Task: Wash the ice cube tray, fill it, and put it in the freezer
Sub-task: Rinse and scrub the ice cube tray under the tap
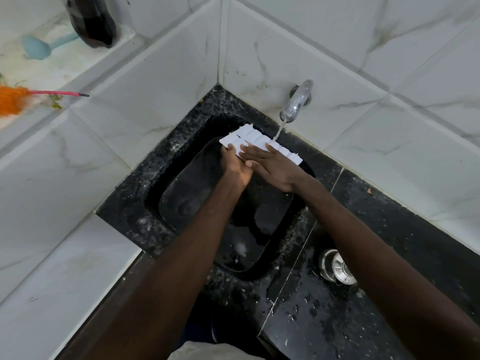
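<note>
A white ice cube tray [255, 137] is held over the far end of the black sink [181, 201], under the running tap [296, 105]. Water falls from the spout onto the tray's right part. My left hand [235, 168] grips the tray's near left edge from below, thumb on top. My right hand [272, 165] lies flat across the top of the tray with its fingers spread, pressing on it. The hands hide the tray's near side.
Black speckled granite counter [389, 229] surrounds the sink, wet with droplets. A steel vessel [337, 267] sits on it at right. White marble-pattern tiles [155, 87] line the corner walls. On the upper-left ledge are a dark bottle [91, 19], a blue brush [36, 48] and an orange duster [13, 100].
</note>
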